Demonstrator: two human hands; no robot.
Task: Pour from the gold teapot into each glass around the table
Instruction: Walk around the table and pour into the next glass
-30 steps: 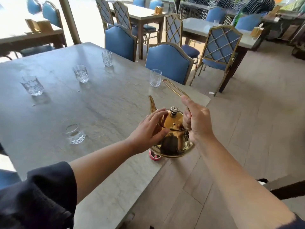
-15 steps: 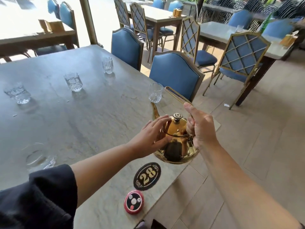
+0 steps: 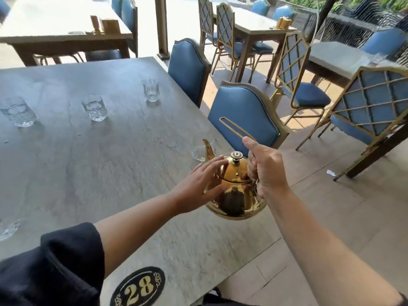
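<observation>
I hold the gold teapot point(image 3: 235, 193) in the air over the table's right edge. My right hand point(image 3: 266, 171) is shut on its long wire handle. My left hand point(image 3: 198, 188) rests flat against the pot's left side, fingers spread near the lid. The spout points at a clear glass point(image 3: 199, 149) just beyond it, close to the table edge. Further glasses stand on the grey table point(image 3: 88, 162): one at the far right point(image 3: 150, 90), one in the middle point(image 3: 95, 107), one at the left point(image 3: 18, 111). Another glass point(image 3: 7, 227) is blurred at the left edge.
A black oval plate with the number 28 point(image 3: 138, 287) lies on the table's near corner. Two blue padded chairs point(image 3: 240, 113) point(image 3: 187, 69) are pushed against the table's right side. Other tables and lattice-back chairs point(image 3: 373, 102) fill the room to the right and behind.
The teapot and both hands have moved forward along the table's right edge, so the spout now sits right by the nearest glass. The view has shifted forward; the red call button left the frame.
</observation>
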